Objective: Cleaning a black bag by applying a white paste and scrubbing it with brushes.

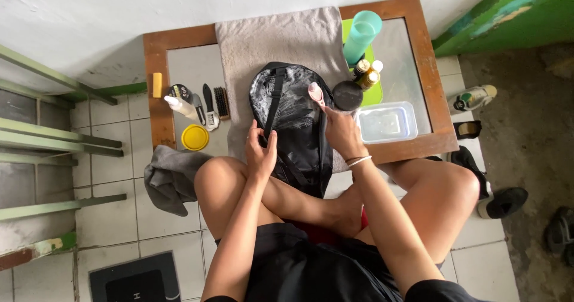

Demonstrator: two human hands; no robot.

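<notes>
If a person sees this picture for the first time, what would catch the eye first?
Probably the black bag, soapy, lying on a grey towel in the middle of the low table. The left hand grips its strap, and the right hand holds a pink brush against it.

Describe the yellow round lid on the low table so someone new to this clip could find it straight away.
Start at the low wooden table against the white wall and go to its left end, beside the grey towel. There, below the brushes and a white squeeze bottle, the yellow lid lies flat near the front edge. It is the only round, bright yellow thing there.
</notes>
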